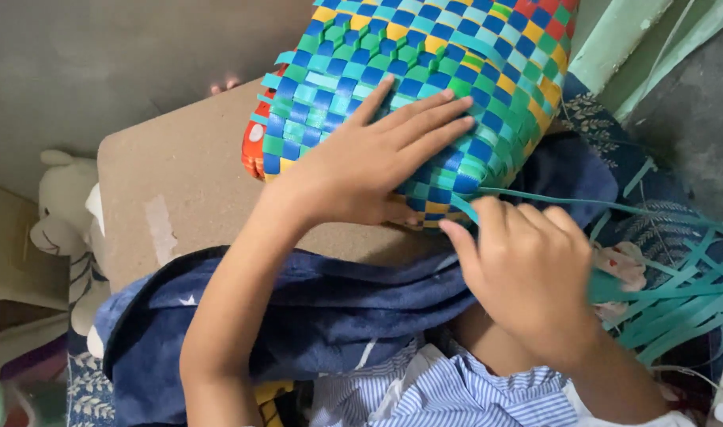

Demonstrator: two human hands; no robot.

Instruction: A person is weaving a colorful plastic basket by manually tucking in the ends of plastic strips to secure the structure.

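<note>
At the far left a white soft toy (65,205) lay beside a brown board (171,186), the surface on which the woven basket (424,79) was rested. The basket's long axis ran from near left to far right, its near end turned toward the person. The left hand (369,162) was pressed flat on the weave, fingers spread and closed on nothing, apparently to steady it. To the right, the right hand (527,269) was pinched shut on a teal strip (567,199) at the basket's near edge. Loose teal strips (677,292) were fanned out at the right.
</note>
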